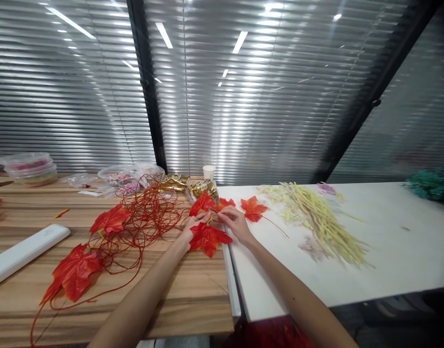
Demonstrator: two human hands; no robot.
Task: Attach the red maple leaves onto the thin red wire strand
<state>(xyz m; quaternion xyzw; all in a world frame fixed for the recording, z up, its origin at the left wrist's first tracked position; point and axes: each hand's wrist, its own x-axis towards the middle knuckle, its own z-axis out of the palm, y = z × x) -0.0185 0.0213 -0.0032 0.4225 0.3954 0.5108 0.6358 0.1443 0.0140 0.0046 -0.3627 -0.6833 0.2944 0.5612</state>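
My left hand (pixel 195 223) is closed on red artificial maple leaves, with one leaf (pixel 209 238) hanging below the fingers and another (pixel 203 203) above them. Fingers pinched, my right hand (pixel 237 223) meets it from the right and grips what looks like a thin red cord by the leaf stems. Exactly how cord and stems cross between the fingertips is too small to tell. A tangled heap of red cord (pixel 149 208) lies left of my hands. Two more leaves, one upper (pixel 110 220) and one lower (pixel 75 271), rest beside it. Past my right hand is a single leaf (pixel 254 209).
Yellow strips (pixel 316 217) lie bunched on the white table (pixel 389 251). Behind my hands are gold packets (pixel 174 182) and a paper cup (pixel 209 172). A white oblong device (pixel 29 251) and stacked plastic tubs (pixel 29 169) occupy the wooden table (pixel 193 299).
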